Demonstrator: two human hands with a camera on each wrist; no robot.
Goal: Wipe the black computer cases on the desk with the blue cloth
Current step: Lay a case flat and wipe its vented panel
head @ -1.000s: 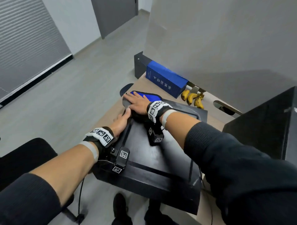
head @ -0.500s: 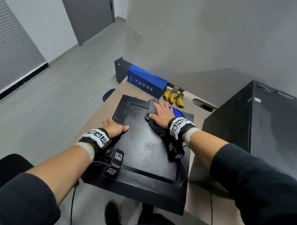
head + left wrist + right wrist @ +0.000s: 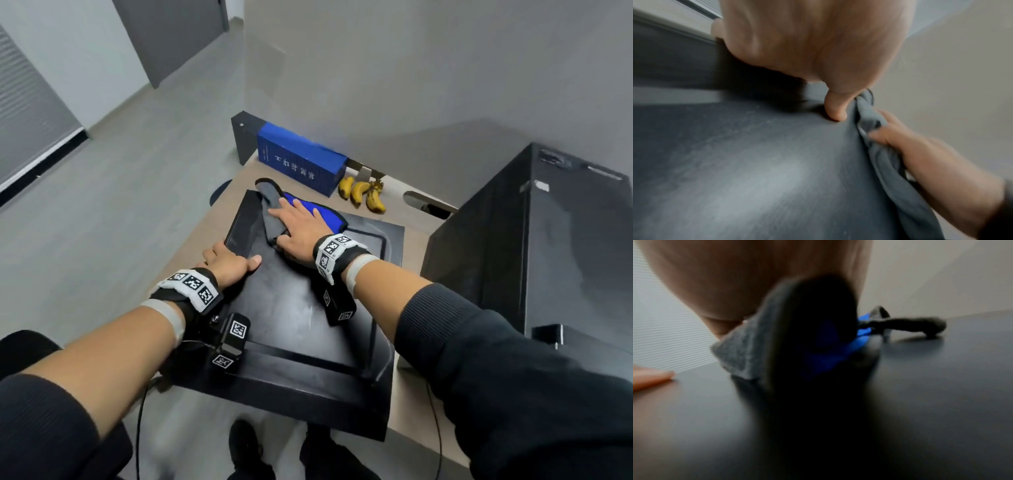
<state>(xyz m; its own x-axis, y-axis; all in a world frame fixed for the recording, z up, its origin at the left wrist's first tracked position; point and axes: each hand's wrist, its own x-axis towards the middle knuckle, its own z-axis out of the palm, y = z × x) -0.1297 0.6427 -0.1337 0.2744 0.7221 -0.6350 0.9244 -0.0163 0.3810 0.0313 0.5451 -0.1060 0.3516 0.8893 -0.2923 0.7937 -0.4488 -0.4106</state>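
A black computer case (image 3: 301,308) lies flat on the desk, and a second black case (image 3: 548,240) stands upright to its right. My right hand (image 3: 298,226) presses the blue and grey cloth (image 3: 270,219) flat on the lying case near its far left corner, fingers spread straight. My left hand (image 3: 229,262) grips the case's left edge, thumb on top and fingers curled over the side. The left wrist view shows my left hand (image 3: 818,45), the cloth (image 3: 890,170) and the dusty case top (image 3: 746,170). In the right wrist view the bunched cloth (image 3: 777,345) fills the middle.
A blue box (image 3: 301,164) and three bananas (image 3: 363,195) lie at the desk's back edge beyond the flat case. The wooden desk (image 3: 416,219) shows between the two cases. A black chair (image 3: 20,346) is at lower left, with floor beyond the desk's left edge.
My right hand has slid the cloth from the case's far right side back to its far left corner. My left hand has stayed on the left edge.
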